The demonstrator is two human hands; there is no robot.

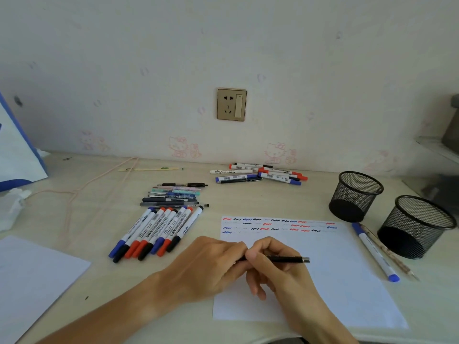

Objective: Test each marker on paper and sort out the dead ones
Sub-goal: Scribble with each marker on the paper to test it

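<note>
Both hands meet over the near-left part of the test sheet [335, 281]. Right hand [280, 266] grips a slim black pen [285, 259] lying roughly level, its metal-tipped end pointing right; thumb and curled fingers wrap the barrel. Left hand [211, 264] closes on the pen's left end, fingers curled round it; probably pulling off or seating a cap, though the cap itself is hidden, cannot confirm. The pen is held above the paper, not writing. The sheet's far edge carries rows of short squiggles in red, blue and black, some very faint; the faint ones likely mark weak or dead pens. Blank space below the rows is where the next test stroke would go. Just right of the sheet lie a blue-capped marker [375, 254] and a thin pencil-like stick [390, 254], side by side. Beyond them, two black mesh cups [355, 194], apparently with nothing in them, possibly meant for sorted pens. Left of the sheet, a fanned row of whiteboard markers [156, 232] with blue, black and red caps; behind it a stack of thinner pens [173, 194]; farther back by the wall a looser pile of markers [263, 173]. Separate groups suggest sorting in progress; which is tested or dead, cannot tell. A second sheet [32, 276] lies at the near left.
</note>
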